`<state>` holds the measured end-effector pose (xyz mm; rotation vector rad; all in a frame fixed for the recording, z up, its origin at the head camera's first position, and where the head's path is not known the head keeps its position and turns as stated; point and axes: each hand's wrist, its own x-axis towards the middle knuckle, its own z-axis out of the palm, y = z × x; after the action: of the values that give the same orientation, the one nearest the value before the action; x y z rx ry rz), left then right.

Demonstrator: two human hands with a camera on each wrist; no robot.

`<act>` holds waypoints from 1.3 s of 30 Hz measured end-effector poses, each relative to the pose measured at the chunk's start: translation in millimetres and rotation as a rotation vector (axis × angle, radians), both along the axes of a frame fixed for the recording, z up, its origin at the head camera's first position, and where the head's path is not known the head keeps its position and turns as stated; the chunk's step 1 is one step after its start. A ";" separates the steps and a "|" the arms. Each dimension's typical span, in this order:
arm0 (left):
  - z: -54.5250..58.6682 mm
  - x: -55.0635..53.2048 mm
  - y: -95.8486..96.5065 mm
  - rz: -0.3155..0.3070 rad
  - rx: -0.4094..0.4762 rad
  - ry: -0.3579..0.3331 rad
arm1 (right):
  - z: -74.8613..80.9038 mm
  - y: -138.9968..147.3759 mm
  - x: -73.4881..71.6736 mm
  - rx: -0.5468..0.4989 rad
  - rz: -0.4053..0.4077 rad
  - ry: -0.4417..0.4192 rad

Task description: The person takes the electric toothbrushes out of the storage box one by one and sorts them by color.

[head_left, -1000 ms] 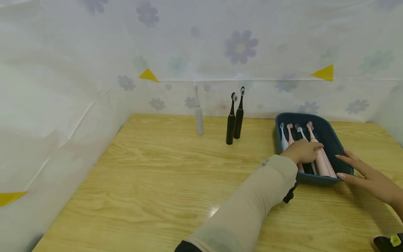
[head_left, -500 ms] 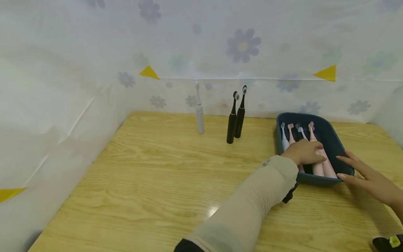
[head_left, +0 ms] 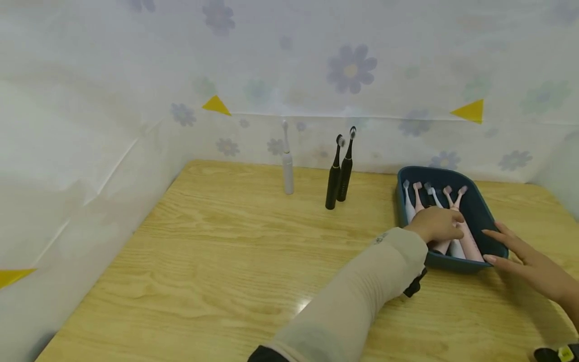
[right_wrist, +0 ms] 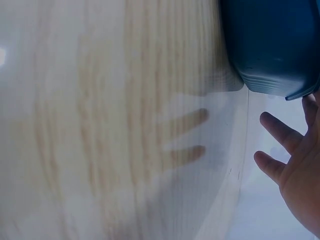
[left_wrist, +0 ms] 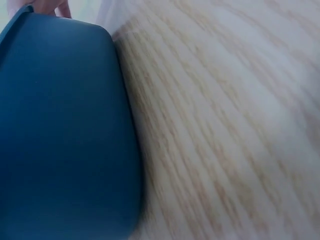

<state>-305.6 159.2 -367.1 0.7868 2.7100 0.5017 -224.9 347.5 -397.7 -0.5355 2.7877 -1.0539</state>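
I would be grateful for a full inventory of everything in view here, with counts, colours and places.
bin: one, dark blue, on the table's right side
toothbrushes in the bin: at least five, pink and whitish among them, some partly hidden
white toothbrush: one, white, upright at the table's back
black toothbrushes: two, black, upright, between the white one and the bin
table: one, yellowish wood grain, beneath everything
wall covering: white with purple and green flowers, behind and left
yellow triangles: three, yellow, on the wall covering
sleeve: one, beige, left arm
left hand: one, bare, over the bin's toothbrushes
right hand: one, bare, touching the bin's rim
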 end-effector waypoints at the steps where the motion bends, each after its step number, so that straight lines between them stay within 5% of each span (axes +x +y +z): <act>1: 0.0 0.1 0.0 0.002 0.002 0.004 | -0.4 0.1 0.6 -0.006 0.002 -0.002; 14: -1.8 -2.9 -2.4 0.190 0.292 -0.077 | 1.3 -0.2 -0.2 -0.008 0.012 0.000; 24: 6.6 -2.1 -17.1 0.358 0.758 -0.277 | -0.7 -1.0 -8.0 0.003 0.011 -0.003; 28: 12.3 -1.8 -23.2 0.358 0.863 -0.343 | 0.7 -1.8 -10.3 -0.001 0.016 -0.014; 39: 32.0 4.8 -43.2 0.295 0.957 -0.370 | 2.9 2.6 -12.1 0.009 0.002 0.005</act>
<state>-300.8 116.0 -335.0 0.3894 2.1475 1.8648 -237.0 350.1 -394.8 -0.5410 2.7945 -1.0406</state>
